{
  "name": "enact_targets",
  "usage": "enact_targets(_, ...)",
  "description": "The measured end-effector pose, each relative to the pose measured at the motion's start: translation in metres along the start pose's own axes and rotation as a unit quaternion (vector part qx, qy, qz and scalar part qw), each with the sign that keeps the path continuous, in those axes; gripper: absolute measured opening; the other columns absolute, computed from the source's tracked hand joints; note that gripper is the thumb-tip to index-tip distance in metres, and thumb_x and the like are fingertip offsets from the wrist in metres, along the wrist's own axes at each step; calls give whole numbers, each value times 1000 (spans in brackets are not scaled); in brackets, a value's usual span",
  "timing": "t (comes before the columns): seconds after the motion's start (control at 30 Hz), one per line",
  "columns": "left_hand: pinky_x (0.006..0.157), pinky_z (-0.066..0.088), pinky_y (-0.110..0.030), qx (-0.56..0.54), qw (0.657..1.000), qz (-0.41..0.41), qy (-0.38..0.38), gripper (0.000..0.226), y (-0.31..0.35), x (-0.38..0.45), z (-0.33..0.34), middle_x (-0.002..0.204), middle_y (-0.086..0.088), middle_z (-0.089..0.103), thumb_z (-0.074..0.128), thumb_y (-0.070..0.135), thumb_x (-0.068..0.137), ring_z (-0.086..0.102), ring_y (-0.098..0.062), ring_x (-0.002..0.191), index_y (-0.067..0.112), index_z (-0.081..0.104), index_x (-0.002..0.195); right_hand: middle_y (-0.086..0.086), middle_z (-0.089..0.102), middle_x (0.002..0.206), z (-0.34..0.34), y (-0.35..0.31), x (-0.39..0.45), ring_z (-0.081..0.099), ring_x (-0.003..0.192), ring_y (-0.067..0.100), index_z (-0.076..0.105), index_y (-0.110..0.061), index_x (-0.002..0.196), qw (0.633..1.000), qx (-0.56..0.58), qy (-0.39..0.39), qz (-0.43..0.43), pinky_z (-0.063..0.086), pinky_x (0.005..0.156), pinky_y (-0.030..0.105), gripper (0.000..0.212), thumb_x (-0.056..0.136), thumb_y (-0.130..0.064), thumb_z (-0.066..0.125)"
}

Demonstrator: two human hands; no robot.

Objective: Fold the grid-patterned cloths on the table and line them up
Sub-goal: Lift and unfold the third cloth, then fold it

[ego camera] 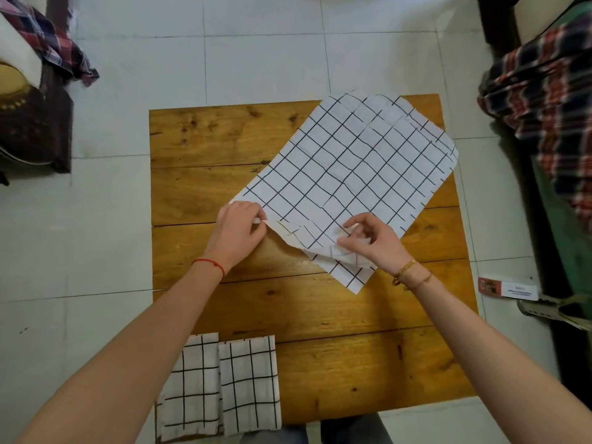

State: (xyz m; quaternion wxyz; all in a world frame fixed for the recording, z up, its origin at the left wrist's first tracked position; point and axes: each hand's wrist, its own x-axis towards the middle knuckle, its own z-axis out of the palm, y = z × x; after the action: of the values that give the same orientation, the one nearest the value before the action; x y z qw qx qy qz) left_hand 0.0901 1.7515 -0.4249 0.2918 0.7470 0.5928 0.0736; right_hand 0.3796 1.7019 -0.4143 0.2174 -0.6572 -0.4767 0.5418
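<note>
1. Three grid-patterned cloths are on the wooden table (205,149): one large open cloth (346,174) and two folded ones.
2. The large open cloth lies diagonally across the far right half of the table. Its far corner overhangs the back edge and its near corner points toward the person. More than one layer shows at its far right edge.
3. The left hand (238,233) pinches the cloth's near-left corner between thumb and fingertips, lifting it slightly off the wood.
4. The right hand (373,240) pinches a raised fold of the same cloth near its lower edge, with thumb and forefinger closed on the fabric and the other fingers curled loosely above. The cloth between the two hands is rumpled and partly turned over.
5. The first folded cloth (190,387) and the second folded cloth (250,382) lie side by side at the near-left corner of the table, with long edges touching or nearly so. Both overhang the near edge.
6. A red string bracelet (209,264) is on the left wrist; gold bracelets (410,274) are on the right wrist.
7. Plaid fabric (541,100) drapes over furniture at the right; another plaid piece (53,40) is at the upper left. The floor (256,59) is pale tile.
</note>
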Motion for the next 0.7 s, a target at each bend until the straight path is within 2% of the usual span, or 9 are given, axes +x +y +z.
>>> enact_targets(0.13, 94, 33, -31, 3, 1000, -25, -2, 10, 13, -9, -20, 91, 4, 61, 52, 22, 93, 42, -13, 93, 18, 60, 98, -5, 56, 65, -1, -6, -8, 51, 61, 5, 65, -25, 90, 991, -110, -56, -46, 48, 65, 25, 18, 76, -20, 76)
enact_targets(0.2, 97, 33, -32, 10, 1000, -26, -8, 9, 17, -14, -28, 87, 4, 62, 51, 24, 94, 47, -16, 95, 21, 59, 97, -3, 58, 66, -3, -8, -13, 52, 62, 8, 66, -28, 82, 986, -143, -67, -55, 52, 67, 34, 11, 79, -22, 75)
enact_targets(0.27, 102, 34, -35, 20, 1000, -18, -10, 8, 25, -21, -38, 80, 4, 61, 49, 26, 95, 51, -16, 88, 21, 56, 94, 2, 63, 70, -4, -11, -19, 55, 66, 12, 66, -29, 76, 983, -167, -62, -49, 54, 72, 41, 9, 79, -28, 74)
enact_targets(0.37, 99, 35, -35, 19, 1000, -8, 5, 9, 42, -34, -55, 75, 4, 60, 49, 25, 96, 51, -19, 83, 20, 56, 93, 0, 64, 75, -4, -26, -37, 54, 67, 9, 64, -28, 78, 986, -152, -39, -57, 52, 67, 30, 20, 75, -45, 73)
enact_targets(0.47, 92, 32, -29, 17, 1000, 4, 13, 10, 63, -48, -72, 80, 1, 65, 50, 25, 96, 53, -24, 91, 19, 58, 96, -3, 61, 81, 0, -46, -58, 51, 71, 5, 66, -23, 88, 983, -162, -44, -71, 45, 65, 20, 31, 71, -47, 77)
enact_targets(0.53, 93, 30, -28, 19, 1000, 11, 12, 12, 76, -56, -82, 80, -1, 67, 51, 27, 96, 51, -25, 94, 19, 60, 99, -4, 62, 86, 1, -55, -70, 53, 76, 6, 67, -25, 87, 975, -192, -70, -82, 46, 69, 23, 32, 70, -50, 76)
enact_targets(0.6, 94, 35, -31, 22, 1000, 12, 7, 13, 88, -64, -92, 76, 1, 65, 51, 30, 96, 48, -19, 91, 21, 60, 100, -5, 64, 87, -2, -62, -81, 56, 78, 8, 67, -27, 83, 972, -201, -88, -81, 50, 72, 29, 37, 69, -61, 70)
enact_targets(0.63, 90, 41, -32, 27, 999, 17, 11, 13, 93, -67, -98, 72, 4, 62, 51, 32, 95, 49, -15, 88, 23, 60, 99, -5, 66, 87, -5, -66, -87, 58, 78, 10, 67, -28, 82, 972, -202, -91, -77, 51, 73, 31, 43, 68, -68, 64)
enact_targets(0.7, 70, 46, -31, 34, 999, 26, 25, 11, 104, -74, -109, 66, 8, 57, 53, 33, 93, 53, -15, 76, 24, 60, 96, -6, 67, 86, -11, -74, -99, 60, 78, 13, 66, -29, 82, 974, -197, -94, -68, 51, 73, 32, 55, 63, -80, 54)
